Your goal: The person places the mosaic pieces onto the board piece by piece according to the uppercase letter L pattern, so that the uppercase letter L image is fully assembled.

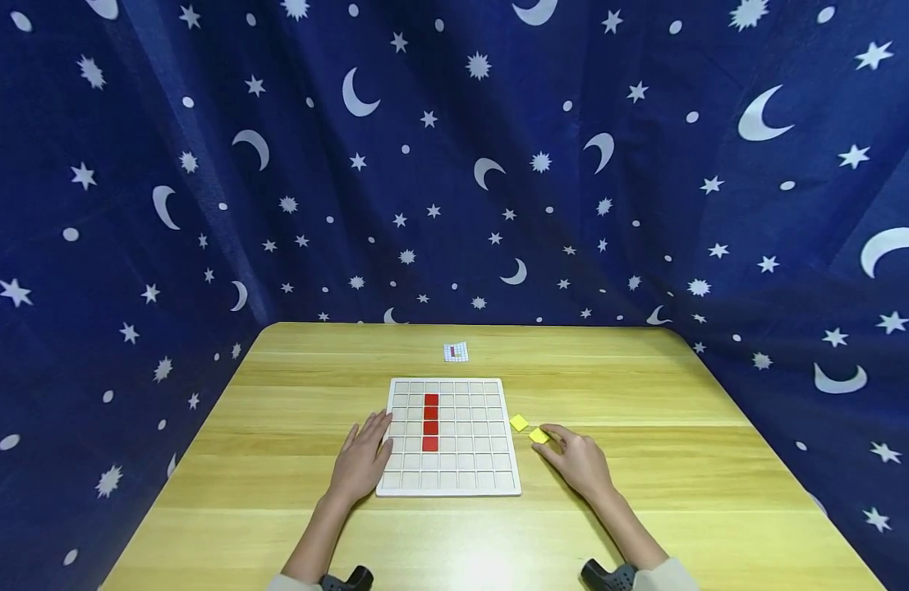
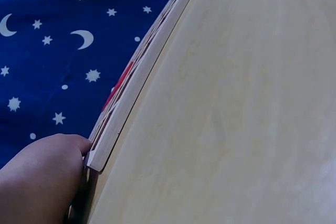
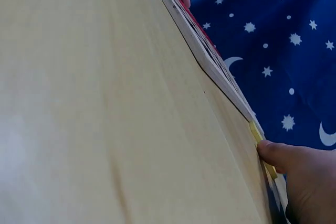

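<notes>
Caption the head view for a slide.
Left hand touching white square gridded board with four red square tiles; right hand pinching a yellow square tile.

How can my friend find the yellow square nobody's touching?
On the wooden table, find the white grid board. Just past its right edge lies a yellow square, turned like a diamond. The other yellow square is pinched by the right hand; no fingers touch this one.

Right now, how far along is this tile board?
Four red tiles sit in one column of the grid board, so that part looks done. The right hand pinches a yellow tile beside the board; the left hand touches the board's left edge. Probably left: placing that tile and the other yellow tile, both off the board. The card's pattern is too small to check.
</notes>
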